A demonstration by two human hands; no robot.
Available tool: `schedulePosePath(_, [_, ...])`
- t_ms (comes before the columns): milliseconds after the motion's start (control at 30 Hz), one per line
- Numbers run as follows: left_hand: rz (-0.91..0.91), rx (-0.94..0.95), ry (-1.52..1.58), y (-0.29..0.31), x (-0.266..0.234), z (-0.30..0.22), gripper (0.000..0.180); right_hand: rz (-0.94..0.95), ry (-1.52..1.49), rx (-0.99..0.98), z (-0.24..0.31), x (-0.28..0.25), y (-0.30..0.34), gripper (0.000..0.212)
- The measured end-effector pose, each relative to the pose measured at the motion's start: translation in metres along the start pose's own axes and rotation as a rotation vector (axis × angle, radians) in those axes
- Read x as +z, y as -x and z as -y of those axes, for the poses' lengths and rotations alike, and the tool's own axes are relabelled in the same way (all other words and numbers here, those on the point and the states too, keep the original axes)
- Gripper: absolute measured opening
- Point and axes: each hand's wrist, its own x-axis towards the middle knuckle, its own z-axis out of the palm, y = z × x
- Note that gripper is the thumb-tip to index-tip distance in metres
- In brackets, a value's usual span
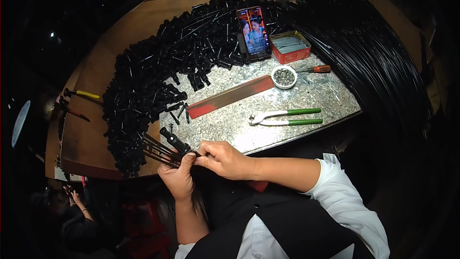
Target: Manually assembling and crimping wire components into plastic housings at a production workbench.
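Observation:
At the table's near edge, my left hand (176,180) is closed around a bundle of thin flat black rods (157,152). A thick black tubular part (173,139) with a stepped end stands out above its thumb, tilted to the upper left. My right hand (221,159) meets it from the right, fingers curled in a pinch at the dark near end. What exactly lies between those fingertips is hidden. Beyond the hands, a large heap of similar black tubular parts (139,86) covers the left and back of the work surface.
Green-handled pincers (287,116) lie on the speckled slab (230,132) behind a worn red bar (230,97). A white bowl of small metal pieces (284,77), screwdriver (316,69), red tin (290,50) and propped phone (254,32) stand farther back. Long black rods (378,52) fill the right side.

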Motion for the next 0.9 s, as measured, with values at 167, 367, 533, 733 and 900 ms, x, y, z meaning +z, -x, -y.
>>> schedulePosePath(167, [0.013,-0.083,0.246,-0.002,-0.006,0.008,0.027,0.103,-0.151,0.213,0.001,-0.008,-0.003,0.023])
schedulePosePath(367, [0.190,-0.100,0.275,-0.004,-0.018,0.010,0.034,0.306,-0.487,0.488,-0.005,-0.017,-0.006,0.023])
schedulePosePath(533, [0.365,-0.104,0.421,-0.015,-0.023,0.013,0.037,0.360,-0.622,0.519,-0.006,-0.016,-0.006,0.024])
schedulePosePath(733, [0.006,-0.074,0.310,-0.002,0.014,0.013,0.038,0.039,-0.320,0.496,-0.006,-0.010,-0.007,0.025])
schedulePosePath(900, [-0.129,0.037,-0.021,0.015,0.036,0.010,0.050,-0.047,-0.227,0.426,-0.009,0.010,-0.006,0.023])
